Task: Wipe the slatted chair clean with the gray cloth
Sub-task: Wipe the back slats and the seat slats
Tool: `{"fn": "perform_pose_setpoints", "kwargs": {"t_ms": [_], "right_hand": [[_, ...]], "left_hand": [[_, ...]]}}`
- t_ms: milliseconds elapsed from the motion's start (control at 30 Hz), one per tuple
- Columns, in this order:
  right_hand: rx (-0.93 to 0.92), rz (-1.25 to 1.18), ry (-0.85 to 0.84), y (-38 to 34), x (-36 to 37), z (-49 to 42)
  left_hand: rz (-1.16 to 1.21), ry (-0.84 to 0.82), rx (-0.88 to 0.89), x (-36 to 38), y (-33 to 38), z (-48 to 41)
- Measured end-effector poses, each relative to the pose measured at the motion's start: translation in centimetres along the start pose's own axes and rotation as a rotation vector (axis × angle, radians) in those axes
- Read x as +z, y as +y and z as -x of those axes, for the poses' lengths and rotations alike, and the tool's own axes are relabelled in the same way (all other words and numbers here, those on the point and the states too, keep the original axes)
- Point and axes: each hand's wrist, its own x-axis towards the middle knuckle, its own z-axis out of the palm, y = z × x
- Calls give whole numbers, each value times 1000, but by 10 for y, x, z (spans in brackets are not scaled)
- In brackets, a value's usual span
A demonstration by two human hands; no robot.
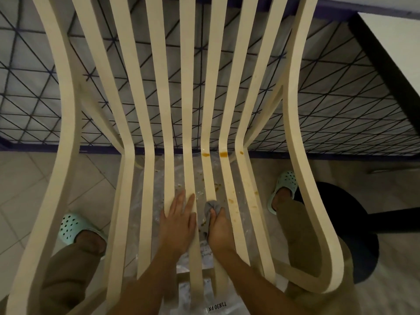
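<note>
Right hand point(219, 226): fingers curled round a bunched gray cloth point(211, 208), thumb on top; the cloth stuck out past the fingertips and was pressed on a seat slat of the slatted chair point(169, 110), just right of centre. Tail of the cloth hung down along the hand's inner side.

Left hand point(179, 220): fingers straight, slightly spread, lying flat across the two slats just left of the cloth, holding nothing. The two hands sat side by side, nearly touching.

Orange-brown stains point(223, 153) marked the bend of three slats beyond the cloth; smaller specks dotted the slat to its right.

Clear plastic sheet point(159, 189) with crumbs lay on the tiled floor point(22, 178) beneath the seat. Mint-green clogs point(72, 226) stood either side of the chair
</note>
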Motion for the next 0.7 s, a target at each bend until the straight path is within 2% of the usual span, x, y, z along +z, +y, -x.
{"fn": "perform_pose_setpoints", "kwargs": {"t_ms": [167, 300, 533, 700], "right_hand": [[43, -123, 21, -14, 13, -42], [-96, -160, -12, -33, 17, -66], [-220, -225, -32, -75, 20, -117], [-113, -336, 8, -105, 24, -155]], "left_hand": [[17, -9, -8, 6, -3, -1], [24, -28, -7, 6, -3, 0], [48, -72, -17, 0, -3, 1], [49, -45, -23, -3, 0, 1]]}}
